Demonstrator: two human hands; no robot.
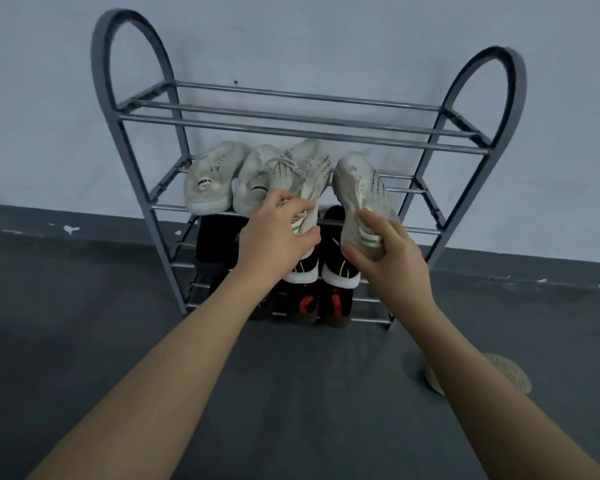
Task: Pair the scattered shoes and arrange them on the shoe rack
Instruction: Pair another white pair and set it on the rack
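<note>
left hand (278,233) pinches heel collar of one pale grey knit sneaker with black speckle stripe (302,174); right hand (381,251) grips heel of its mate (357,188). both toes point away toward wall, long axes near parallel, above second shelf of grey metal tube shoe rack (305,133), right of white pair (222,178).

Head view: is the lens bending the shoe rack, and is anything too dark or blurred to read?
Head view: wide-angle bend, the shoe rack rails bow and its side hoops splay outward; light is flat and dim with no glare; the dark shoes on the lower shelves lose detail in shadow; the right hand and its knit shoe are slightly soft; the left hand is fairly sharp.
</note>
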